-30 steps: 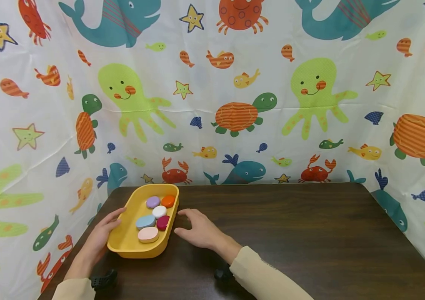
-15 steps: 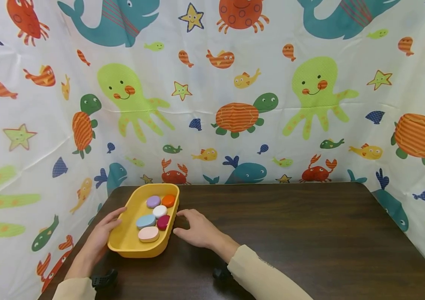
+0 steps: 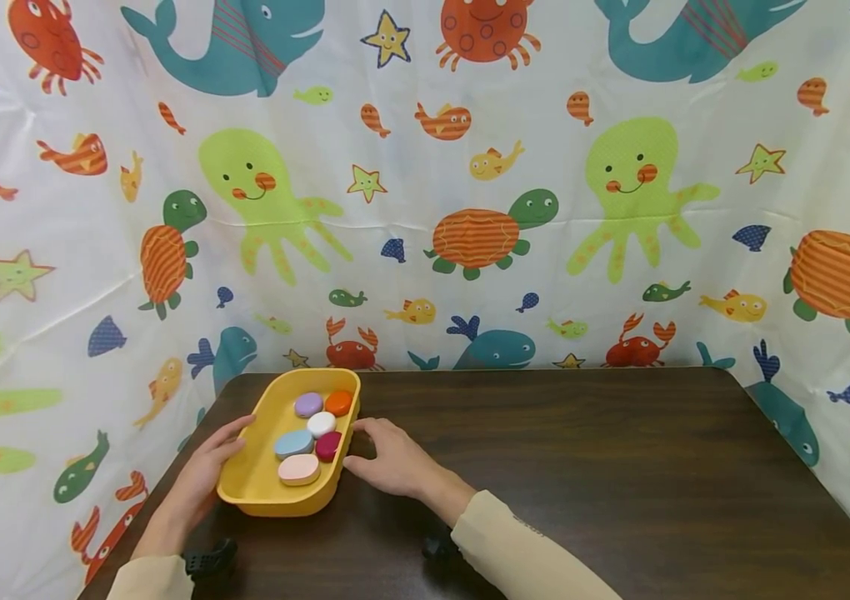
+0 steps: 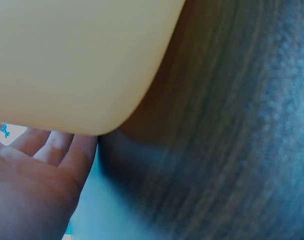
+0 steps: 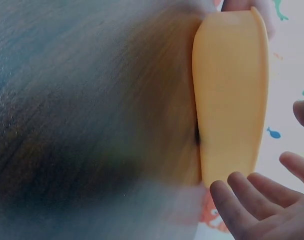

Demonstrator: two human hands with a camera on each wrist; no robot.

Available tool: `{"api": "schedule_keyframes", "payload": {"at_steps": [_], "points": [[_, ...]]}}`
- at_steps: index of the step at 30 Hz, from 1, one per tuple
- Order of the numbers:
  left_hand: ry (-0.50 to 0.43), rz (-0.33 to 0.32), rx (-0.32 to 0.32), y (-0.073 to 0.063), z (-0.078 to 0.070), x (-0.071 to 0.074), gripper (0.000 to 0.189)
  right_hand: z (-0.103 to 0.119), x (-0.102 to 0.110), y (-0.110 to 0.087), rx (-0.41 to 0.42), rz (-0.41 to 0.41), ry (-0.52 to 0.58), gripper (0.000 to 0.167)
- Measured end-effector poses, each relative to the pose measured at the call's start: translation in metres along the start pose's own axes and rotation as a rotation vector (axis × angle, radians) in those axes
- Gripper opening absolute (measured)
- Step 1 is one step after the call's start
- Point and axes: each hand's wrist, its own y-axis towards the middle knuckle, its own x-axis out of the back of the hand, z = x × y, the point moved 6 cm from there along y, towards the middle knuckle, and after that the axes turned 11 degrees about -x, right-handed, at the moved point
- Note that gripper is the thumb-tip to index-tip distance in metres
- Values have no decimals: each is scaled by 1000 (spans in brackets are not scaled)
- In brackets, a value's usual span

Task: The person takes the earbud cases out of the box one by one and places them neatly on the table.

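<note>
"Between the left hand and the right hand, what sits on the dark tabletop?"

"A yellow tray holding six smooth, rounded pieces. The crimson piece lies nearest the right hand."

"How do the hands lie?"

"Left: fingers fairly straight, resting against the tray's wall. Right: fingers relaxed and spread, beside the opposite wall; I can't tell whether they touch it."
</note>
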Motion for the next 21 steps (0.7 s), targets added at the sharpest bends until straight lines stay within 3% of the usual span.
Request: {"api": "schedule_keyframes", "payload": {"at_steps": [21], "points": [[13, -13, -22, -13, 2, -4, 56, 6, -11, -1, -24, 20, -30, 55]]}}
